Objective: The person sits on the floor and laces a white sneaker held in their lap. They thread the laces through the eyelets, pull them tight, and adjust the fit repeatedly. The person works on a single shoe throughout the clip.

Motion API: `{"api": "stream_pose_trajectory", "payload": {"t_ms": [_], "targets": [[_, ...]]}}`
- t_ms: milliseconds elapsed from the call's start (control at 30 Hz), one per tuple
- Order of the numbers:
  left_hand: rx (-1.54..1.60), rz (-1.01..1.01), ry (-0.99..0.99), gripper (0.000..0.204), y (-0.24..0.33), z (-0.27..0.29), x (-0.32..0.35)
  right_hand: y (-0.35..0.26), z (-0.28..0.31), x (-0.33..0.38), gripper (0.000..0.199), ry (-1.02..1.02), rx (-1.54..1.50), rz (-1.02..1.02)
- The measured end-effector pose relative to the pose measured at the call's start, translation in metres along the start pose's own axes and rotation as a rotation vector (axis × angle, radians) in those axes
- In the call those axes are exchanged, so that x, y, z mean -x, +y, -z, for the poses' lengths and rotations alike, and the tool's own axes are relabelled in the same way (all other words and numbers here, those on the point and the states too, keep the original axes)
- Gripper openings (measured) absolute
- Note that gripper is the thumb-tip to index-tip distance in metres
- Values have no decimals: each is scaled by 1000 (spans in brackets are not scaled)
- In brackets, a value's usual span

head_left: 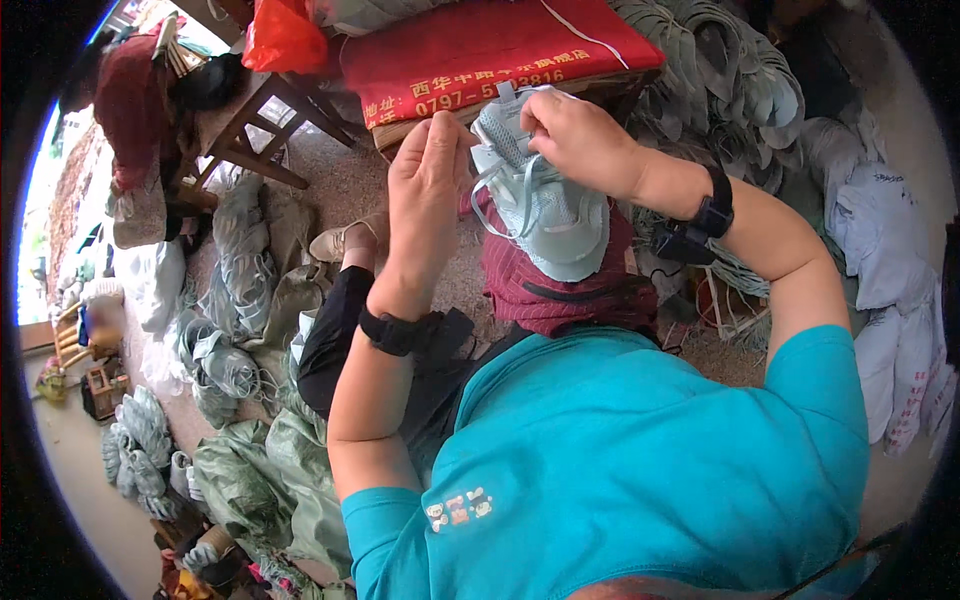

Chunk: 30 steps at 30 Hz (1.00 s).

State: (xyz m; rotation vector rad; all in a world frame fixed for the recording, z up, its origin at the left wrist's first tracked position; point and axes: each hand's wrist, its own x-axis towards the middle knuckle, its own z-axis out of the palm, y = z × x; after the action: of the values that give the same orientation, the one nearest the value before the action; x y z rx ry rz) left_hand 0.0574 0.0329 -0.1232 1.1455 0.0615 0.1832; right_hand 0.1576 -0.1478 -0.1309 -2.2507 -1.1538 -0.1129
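Note:
A pale grey-blue shoe upper (565,232) lies toe toward me over a maroon striped cloth (520,285) on my lap. Its light shoelace (528,195) hangs in loose loops across the front. My right hand (585,145) is closed at the upper's eyelet and tongue area, fingers bent and pinching there. To the left of the upper, my left hand (428,190) is raised with thumb and fingers pressed together; what they hold, if anything, is too small to make out. Each wrist wears a black strap.
Ahead stands a low table covered with a red printed cloth (480,50). A wooden stool (245,120) is at the far left. Bundled shoe uppers (720,60) are heaped at the right, more at the left. Green sacks (245,475) and white sacks (885,235) flank me.

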Motion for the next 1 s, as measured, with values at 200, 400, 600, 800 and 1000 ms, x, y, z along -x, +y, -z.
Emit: {"api": "stream_pose_trajectory", "payload": {"t_ms": [200, 400, 600, 800, 1000], "targets": [[157, 23, 127, 21, -29, 13, 11, -12, 14, -9, 23, -92, 168, 94], [168, 40, 171, 22, -39, 10, 19, -10, 18, -11, 25, -113, 285, 180], [243, 52, 158, 21, -44, 7, 22, -5, 7, -6, 27, -133, 86, 16], [227, 56, 158, 19, -51, 3, 24, -4, 12, -10, 27, 94, 203, 230], [264, 45, 165, 19, -48, 4, 27, 3, 19, -9, 21, -114, 241, 101]]}}
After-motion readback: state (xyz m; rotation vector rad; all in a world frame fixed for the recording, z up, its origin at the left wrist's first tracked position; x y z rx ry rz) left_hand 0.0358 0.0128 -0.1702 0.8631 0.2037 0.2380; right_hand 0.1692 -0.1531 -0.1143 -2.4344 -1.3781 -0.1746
